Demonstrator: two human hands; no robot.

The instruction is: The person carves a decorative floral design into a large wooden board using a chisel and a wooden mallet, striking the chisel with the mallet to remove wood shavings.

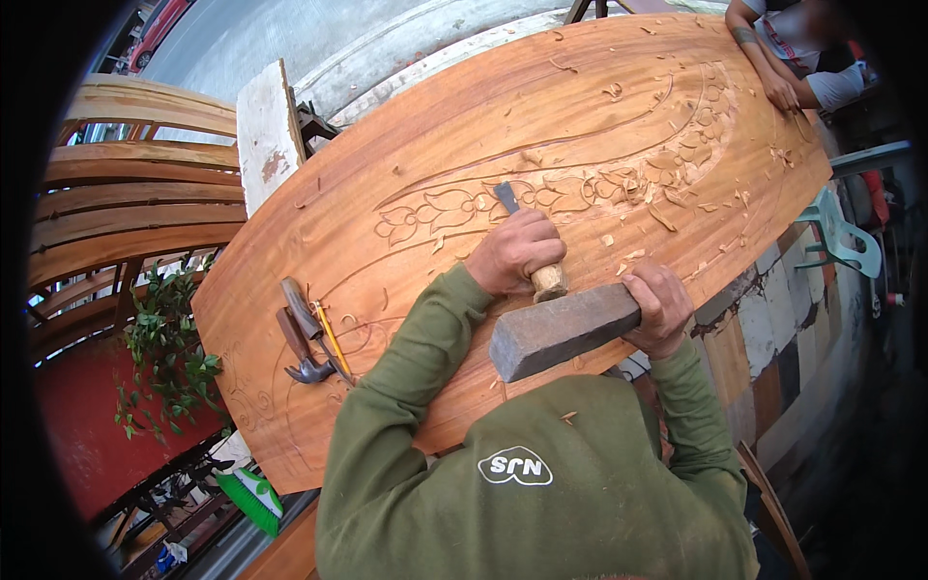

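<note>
My left hand [522, 253] is closed round the wooden handle of a chisel [506, 197]. Its flat dark blade points away from me over a band of carved leaves and flowers on a large reddish-brown wood panel [319, 227]. My right hand [661, 307] grips the right end of a heavy grey-brown block mallet [556, 333]. The mallet's long head lies just nearer to me than the butt of the chisel handle; whether the two touch, I cannot tell. Curled wood shavings [662, 218] are scattered over the carving, mostly to the right of the chisel.
Left on the panel lie a claw hammer [307, 367], another dark-handled tool [302, 307] and a yellow pencil [333, 338]. A person [773, 58] leans on the far right corner. Around stand a pale green plastic chair [839, 235], slatted wood [145, 188], a leafy plant [169, 338] and a green brush [253, 498].
</note>
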